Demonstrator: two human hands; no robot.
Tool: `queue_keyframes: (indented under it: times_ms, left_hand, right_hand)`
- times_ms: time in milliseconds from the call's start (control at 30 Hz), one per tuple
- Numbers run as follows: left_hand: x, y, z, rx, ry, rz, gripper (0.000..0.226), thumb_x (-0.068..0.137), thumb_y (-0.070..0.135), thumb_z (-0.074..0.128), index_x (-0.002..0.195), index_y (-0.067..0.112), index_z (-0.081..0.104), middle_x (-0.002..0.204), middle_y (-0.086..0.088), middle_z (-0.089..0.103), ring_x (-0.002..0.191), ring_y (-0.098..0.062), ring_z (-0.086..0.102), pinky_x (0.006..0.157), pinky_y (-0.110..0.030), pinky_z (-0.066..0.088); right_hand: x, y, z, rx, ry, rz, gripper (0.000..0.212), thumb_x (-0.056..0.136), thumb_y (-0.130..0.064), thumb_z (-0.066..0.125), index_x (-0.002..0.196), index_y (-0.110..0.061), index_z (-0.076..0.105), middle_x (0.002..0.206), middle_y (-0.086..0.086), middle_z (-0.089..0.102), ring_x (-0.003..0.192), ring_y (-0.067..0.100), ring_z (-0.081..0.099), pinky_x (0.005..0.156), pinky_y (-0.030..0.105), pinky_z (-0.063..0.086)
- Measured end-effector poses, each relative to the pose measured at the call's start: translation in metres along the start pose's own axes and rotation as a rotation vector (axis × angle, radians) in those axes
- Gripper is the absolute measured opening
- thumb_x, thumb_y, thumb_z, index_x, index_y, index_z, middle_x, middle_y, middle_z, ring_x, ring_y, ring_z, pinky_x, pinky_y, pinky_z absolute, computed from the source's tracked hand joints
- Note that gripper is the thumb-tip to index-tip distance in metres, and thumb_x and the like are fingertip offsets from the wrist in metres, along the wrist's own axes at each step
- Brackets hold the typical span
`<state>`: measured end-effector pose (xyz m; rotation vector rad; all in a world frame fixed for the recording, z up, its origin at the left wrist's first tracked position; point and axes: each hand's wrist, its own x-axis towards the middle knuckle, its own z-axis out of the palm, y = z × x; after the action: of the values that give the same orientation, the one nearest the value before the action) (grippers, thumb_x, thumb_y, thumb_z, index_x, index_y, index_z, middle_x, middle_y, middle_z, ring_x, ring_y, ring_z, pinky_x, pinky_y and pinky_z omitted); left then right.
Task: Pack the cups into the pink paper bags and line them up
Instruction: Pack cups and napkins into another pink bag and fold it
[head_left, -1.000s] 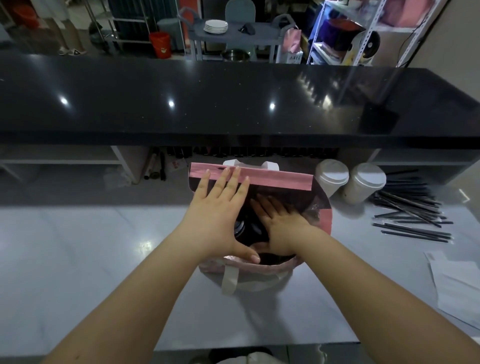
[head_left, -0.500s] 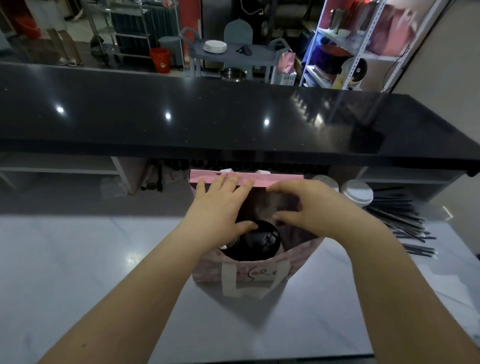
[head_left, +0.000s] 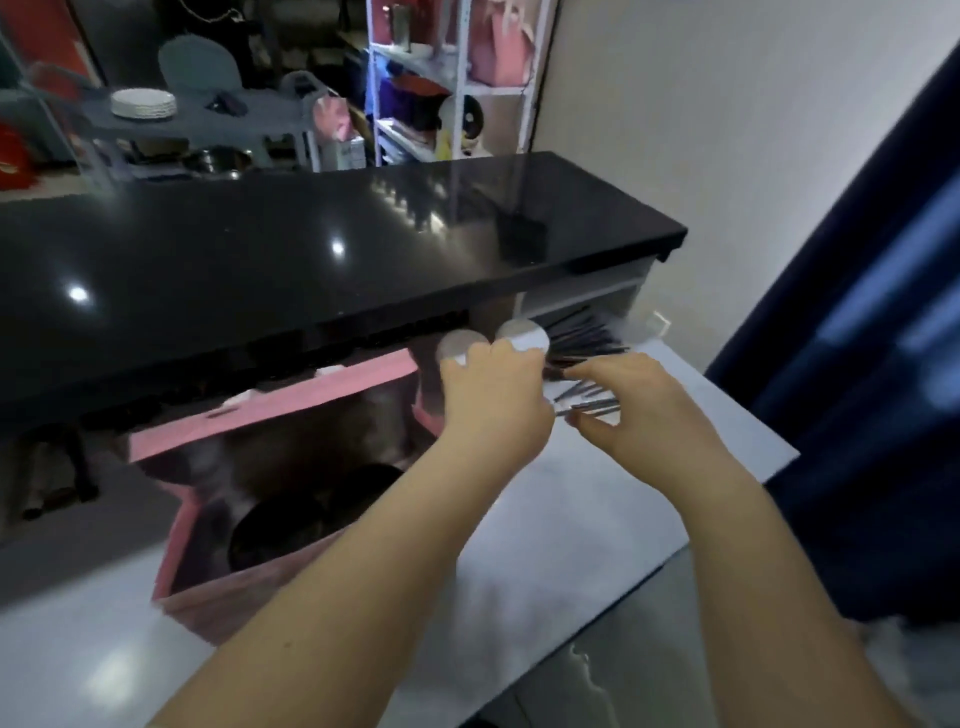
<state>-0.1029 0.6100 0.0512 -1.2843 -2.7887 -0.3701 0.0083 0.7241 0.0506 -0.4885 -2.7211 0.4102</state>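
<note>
An open pink paper bag (head_left: 270, 415) stands on the white counter at left, with a dark-lidded cup (head_left: 311, 514) inside it. Two white-lidded cups (head_left: 524, 332) stand under the black bar top, right of the bag. My left hand (head_left: 493, 405) reaches past the bag's right edge, its fingertips at the two lids. My right hand (head_left: 639, 410) hovers over a pile of dark straws (head_left: 587, 343), index finger and thumb apart with straws showing between them. The picture is blurred, so contact is unclear.
A glossy black bar top (head_left: 311, 249) overhangs the back of the white counter (head_left: 545, 519). The counter's right edge lies close beside my right arm, with a dark blue curtain (head_left: 857, 364) beyond it. Shelves and a grey cart stand behind the bar.
Both hands left the bag's mouth and moved right, the left to the white-lidded cups, the right to the straws. My view swung to the right.
</note>
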Motion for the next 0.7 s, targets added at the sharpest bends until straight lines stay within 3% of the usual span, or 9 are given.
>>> queue_keyframes:
  times_ms: [100,233,333,500,700]
  left_hand:
    - [0.003,0.027,0.025,-0.073,-0.048,0.076,0.039,0.093,0.035,0.051,0.130,0.024,0.049,0.128,-0.006,0.052,0.120,-0.031,0.044,0.096,-0.046,0.034]
    - [-0.001,0.046,0.068,-0.121,-0.147,0.088,0.038,0.091,0.031,0.051,0.128,0.024,0.051,0.125,-0.005,0.050,0.118,-0.030,0.042,0.093,-0.043,0.033]
    - [0.001,0.051,0.097,-0.130,-0.209,0.055,0.037,0.092,0.030,0.050,0.128,0.023,0.052,0.126,-0.004,0.049,0.119,-0.029,0.041,0.093,-0.042,0.032]
    - [0.023,0.057,0.146,-0.144,-0.244,-0.028,0.040,0.091,0.030,0.050,0.131,0.024,0.050,0.130,-0.002,0.047,0.122,-0.027,0.039,0.095,-0.041,0.031]
    - [0.072,0.070,0.202,-0.189,-0.338,-0.176,0.046,0.094,0.031,0.051,0.140,0.027,0.044,0.138,0.000,0.044,0.129,-0.026,0.036,0.101,-0.040,0.032]
  right_hand:
    - [-0.028,0.025,-0.003,-0.024,0.019,0.107,0.038,0.081,-0.023,0.077,0.117,-0.024,0.067,0.116,-0.011,0.065,0.111,0.006,0.045,0.088,0.013,0.028]
    - [-0.060,0.059,0.014,-0.053,-0.121,0.264,0.042,0.087,-0.032,0.070,0.127,-0.028,0.060,0.129,-0.012,0.058,0.124,0.010,0.041,0.101,0.023,0.032]
    - [-0.065,0.084,0.027,-0.010,-0.166,0.311,0.041,0.088,-0.033,0.068,0.128,-0.031,0.058,0.131,-0.014,0.055,0.127,0.008,0.038,0.102,0.025,0.032]
    - [-0.034,0.130,0.056,0.035,-0.199,0.256,0.038,0.090,-0.030,0.065,0.127,-0.027,0.059,0.130,-0.011,0.058,0.126,0.011,0.041,0.104,0.025,0.033]
    - [0.020,0.189,0.101,0.125,-0.445,0.080,0.038,0.090,-0.026,0.064,0.127,-0.024,0.059,0.129,-0.007,0.059,0.125,0.015,0.043,0.104,0.034,0.037]
